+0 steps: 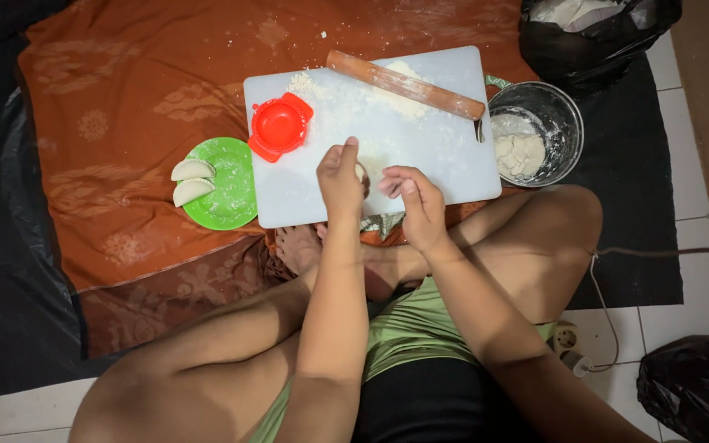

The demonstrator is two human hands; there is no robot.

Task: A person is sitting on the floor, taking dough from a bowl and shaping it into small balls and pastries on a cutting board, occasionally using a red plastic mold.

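While both hands meet over the white cutting board (445,160), left hand (340,182) and right hand (416,201) fingers pinch a small dough piece (361,172); red dumpling mould (279,125) just left, rolling pin (404,84) beyond.

I see a red plastic dumpling press (279,125) beside a round green plate (235,184) with two folded white dumplings (191,180). A long wooden rolling pin (404,84) lies near my shiny metal bowl (553,111).
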